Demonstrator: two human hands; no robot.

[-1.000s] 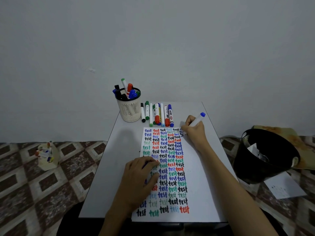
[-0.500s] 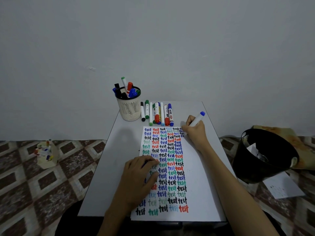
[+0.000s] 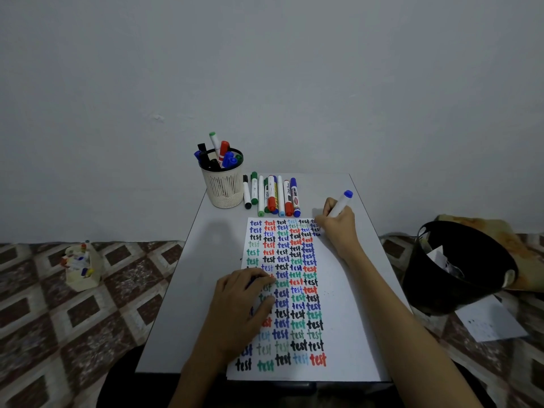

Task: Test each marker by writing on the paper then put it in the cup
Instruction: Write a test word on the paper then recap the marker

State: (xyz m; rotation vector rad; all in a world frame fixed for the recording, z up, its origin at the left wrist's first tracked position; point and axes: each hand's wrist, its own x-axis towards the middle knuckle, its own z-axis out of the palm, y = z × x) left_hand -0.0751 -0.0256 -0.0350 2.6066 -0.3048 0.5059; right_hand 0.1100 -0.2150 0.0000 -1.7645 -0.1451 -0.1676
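Note:
A white paper (image 3: 347, 319) filled with columns of coloured "test" words lies on the small grey table (image 3: 206, 275). My right hand (image 3: 338, 228) grips a white marker with a blue end (image 3: 343, 201), tip down at the paper's top right where the words end. My left hand (image 3: 238, 310) rests curled on the paper's left side, and a small blue piece, apparently the cap, shows under its fingers. A cream slotted cup (image 3: 225, 187) holding several markers stands at the table's back left. Beside it lies a row of several markers (image 3: 272, 195).
A black bin (image 3: 459, 269) with scraps stands on the floor right of the table, with a loose sheet (image 3: 491, 322) below it. A beige container of small items (image 3: 81, 266) sits on the patterned floor at the left. A wall rises close behind the table.
My right hand has crept slightly to the right at the top of the paper with the marker. My left hand has stayed in place.

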